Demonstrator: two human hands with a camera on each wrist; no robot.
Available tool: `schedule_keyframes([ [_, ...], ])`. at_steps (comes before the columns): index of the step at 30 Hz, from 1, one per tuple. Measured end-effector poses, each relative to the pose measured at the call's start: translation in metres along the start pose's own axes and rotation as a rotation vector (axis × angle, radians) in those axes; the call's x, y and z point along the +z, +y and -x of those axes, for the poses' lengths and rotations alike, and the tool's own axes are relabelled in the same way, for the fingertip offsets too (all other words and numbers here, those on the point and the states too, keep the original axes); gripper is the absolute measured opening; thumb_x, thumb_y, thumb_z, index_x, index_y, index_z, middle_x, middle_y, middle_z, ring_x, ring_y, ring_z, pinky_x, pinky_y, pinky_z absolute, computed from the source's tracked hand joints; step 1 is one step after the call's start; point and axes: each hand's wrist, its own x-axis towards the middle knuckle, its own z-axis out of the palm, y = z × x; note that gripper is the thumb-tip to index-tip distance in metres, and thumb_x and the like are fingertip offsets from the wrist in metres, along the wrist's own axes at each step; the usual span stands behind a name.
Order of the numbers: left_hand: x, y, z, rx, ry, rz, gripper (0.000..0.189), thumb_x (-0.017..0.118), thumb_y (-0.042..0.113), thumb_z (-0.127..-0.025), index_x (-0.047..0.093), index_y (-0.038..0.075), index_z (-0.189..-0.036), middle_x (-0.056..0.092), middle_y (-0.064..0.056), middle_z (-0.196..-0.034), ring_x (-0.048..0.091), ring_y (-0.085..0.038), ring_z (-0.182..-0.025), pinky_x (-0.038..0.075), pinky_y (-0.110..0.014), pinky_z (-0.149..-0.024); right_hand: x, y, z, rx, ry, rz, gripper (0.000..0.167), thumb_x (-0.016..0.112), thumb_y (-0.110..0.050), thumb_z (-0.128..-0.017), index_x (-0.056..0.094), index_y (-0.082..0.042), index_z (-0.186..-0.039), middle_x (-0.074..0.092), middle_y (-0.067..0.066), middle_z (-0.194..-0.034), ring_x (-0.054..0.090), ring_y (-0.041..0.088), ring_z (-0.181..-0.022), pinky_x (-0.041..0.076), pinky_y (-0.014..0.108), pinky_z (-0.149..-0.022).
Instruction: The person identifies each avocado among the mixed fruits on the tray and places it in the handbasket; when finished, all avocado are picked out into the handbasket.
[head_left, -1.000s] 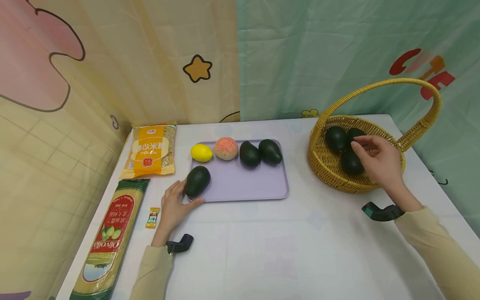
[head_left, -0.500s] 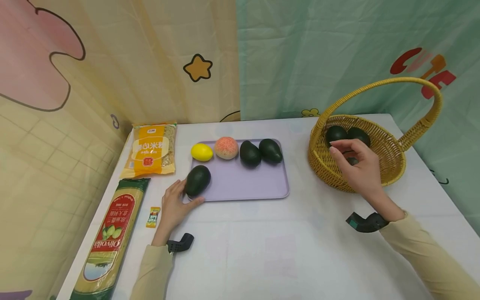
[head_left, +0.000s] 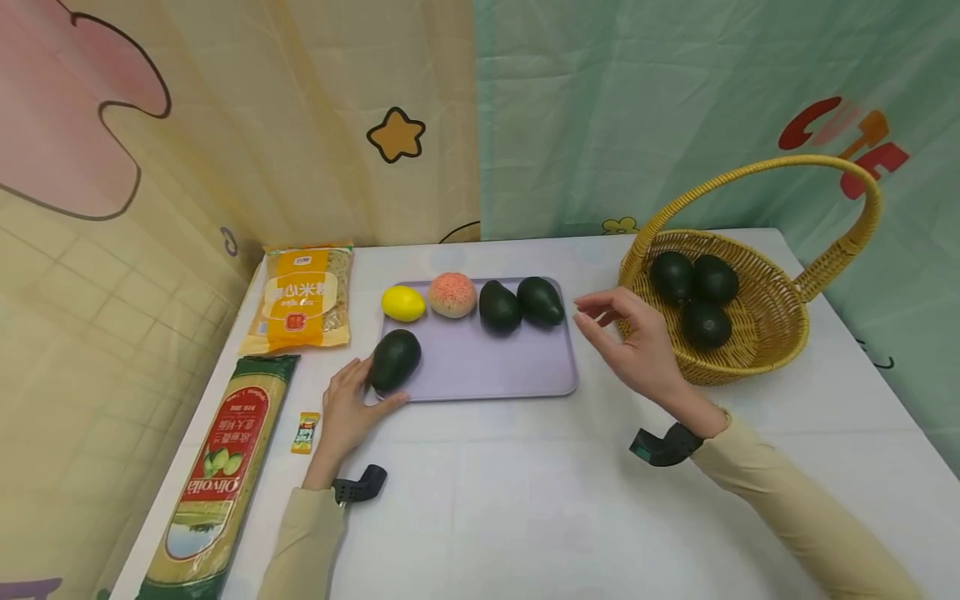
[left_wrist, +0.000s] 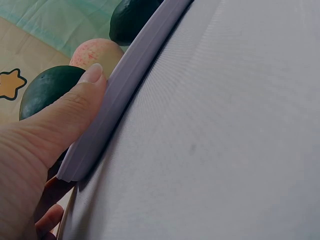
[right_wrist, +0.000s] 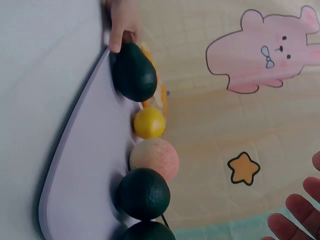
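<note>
1. Farthest left on the white bench (head_left: 510,508) lies a long pasta packet (head_left: 221,479) with a red label, pointing away from the person; a yellow grain bag (head_left: 300,300) lies flat beyond it.
2. Right of the pasta, a small snack sachet (head_left: 304,432) (easy to overlook) lies near the left wrist.
3. The left hand (head_left: 348,417) grips the near left corner of the lilac tray (head_left: 480,371), thumb along the front rim, fingers beside the corner avocado (head_left: 396,360).
4. Along the tray's back edge, I see a lemon (head_left: 403,304), a pinkish peach (head_left: 452,296), then the inner avocado (head_left: 499,308) and the outer avocado (head_left: 540,302) side by side.
5. The right hand (head_left: 633,346) is released, holding nothing, its fingers loosely bent, between tray and basket.
6. Farthest right stands the wicker basket (head_left: 776,329), handle up, with a left avocado (head_left: 672,277), a right avocado (head_left: 715,279) and a front avocado (head_left: 706,326) clustered inside.
</note>
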Motion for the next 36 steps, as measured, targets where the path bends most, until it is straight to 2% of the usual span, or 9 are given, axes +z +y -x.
schedule_keyframes([
  [5,0.000,0.000,0.000,0.003,0.003,0.002,0.093,0.078,0.052,-0.071,0.039,0.011,-0.146,0.034,-0.017,-0.148,0.018,-0.035,-0.137,0.018,-0.058,-0.105,0.025,0.012,0.001,-0.054,-0.061,-0.060,0.028,0.067,0.018,-0.074,0.064,0.006,-0.099,0.063,0.017,-0.089,0.058,0.026,-0.080,0.050,0.042,-0.063],
  [10,0.001,0.000,0.000,0.007,0.005,0.000,0.093,0.079,0.051,-0.071,0.040,0.011,-0.145,0.035,-0.016,-0.148,0.019,-0.034,-0.137,0.018,-0.057,-0.105,0.051,0.030,0.003,-0.054,-0.118,-0.092,0.028,0.071,0.008,-0.078,0.065,0.000,-0.103,0.064,0.011,-0.092,0.058,0.021,-0.081,0.050,0.040,-0.064],
  [14,0.001,0.000,0.000,0.008,0.006,0.002,0.093,0.079,0.051,-0.072,0.039,0.011,-0.145,0.035,-0.016,-0.148,0.018,-0.034,-0.137,0.017,-0.057,-0.105,0.068,0.030,-0.002,-0.032,-0.170,-0.110,0.025,0.072,-0.003,-0.083,0.065,-0.005,-0.107,0.063,0.005,-0.097,0.060,0.021,-0.084,0.052,0.041,-0.065],
  [20,0.001,0.000,0.000,0.018,0.009,0.002,0.091,0.078,0.050,-0.072,0.040,0.011,-0.145,0.036,-0.016,-0.147,0.018,-0.033,-0.138,0.017,-0.057,-0.106,0.094,0.021,-0.014,0.045,-0.270,-0.103,0.029,0.071,-0.018,-0.087,0.063,-0.007,-0.113,0.063,0.000,-0.107,0.060,0.023,-0.090,0.052,0.038,-0.073],
  [26,0.001,0.000,0.000,0.021,0.014,-0.002,0.091,0.077,0.052,-0.072,0.040,0.011,-0.145,0.037,-0.015,-0.147,0.018,-0.033,-0.138,0.017,-0.058,-0.105,0.122,0.016,-0.027,0.176,-0.442,-0.072,0.043,0.070,-0.026,-0.087,0.059,-0.006,-0.124,0.061,0.003,-0.120,0.060,0.017,-0.100,0.053,0.035,-0.081],
  [31,0.001,0.000,0.000,0.017,0.009,-0.010,0.092,0.076,0.054,-0.072,0.040,0.011,-0.145,0.036,-0.016,-0.147,0.018,-0.035,-0.137,0.018,-0.059,-0.104,0.142,0.016,-0.032,0.255,-0.560,-0.075,0.055,0.069,-0.029,-0.088,0.051,-0.003,-0.134,0.055,0.010,-0.131,0.058,0.029,-0.109,0.051,0.041,-0.085],
  [36,0.001,0.000,0.001,0.018,0.008,-0.021,0.092,0.076,0.053,-0.073,0.039,0.010,-0.145,0.036,-0.017,-0.147,0.019,-0.036,-0.137,0.019,-0.059,-0.104,0.157,0.016,-0.036,0.313,-0.619,-0.028,0.063,0.068,-0.037,-0.088,0.046,-0.006,-0.138,0.050,0.009,-0.137,0.056,0.028,-0.113,0.051,0.037,-0.086],
])
